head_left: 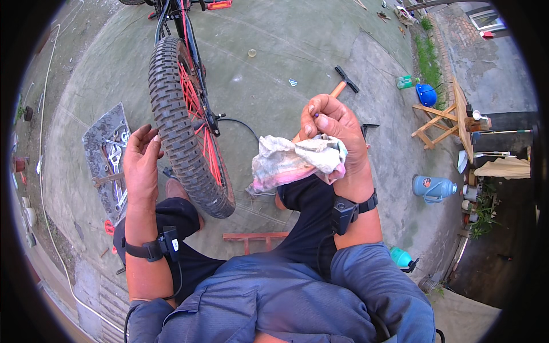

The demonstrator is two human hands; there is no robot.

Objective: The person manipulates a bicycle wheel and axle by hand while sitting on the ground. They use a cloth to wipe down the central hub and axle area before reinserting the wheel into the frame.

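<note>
A crumpled white rag [300, 157] with pink stains hangs from my right hand [337, 123], whose fingers are closed on it. Between that thumb and forefinger sits a tiny dark blue piece [316, 115], too small to name. My left hand [142, 160] is beside the left side of a knobby bicycle tyre [171, 126], its fingers loosely bent with nothing visible in them. I cannot tell whether the fingertips touch the rubber. The wheel has red spokes [191, 88] and stands between my knees and the bike frame [182, 23].
Left of the wheel, a metal sheet [94, 140] holds several wrenches [116, 157]. An orange-handled tool [338, 88] lies beyond my right hand. A low red metal stand [254, 235] is between my legs. Rightward are a blue thermos [433, 188], a wooden folding stool [437, 123] and a blue helmet-like object [426, 94].
</note>
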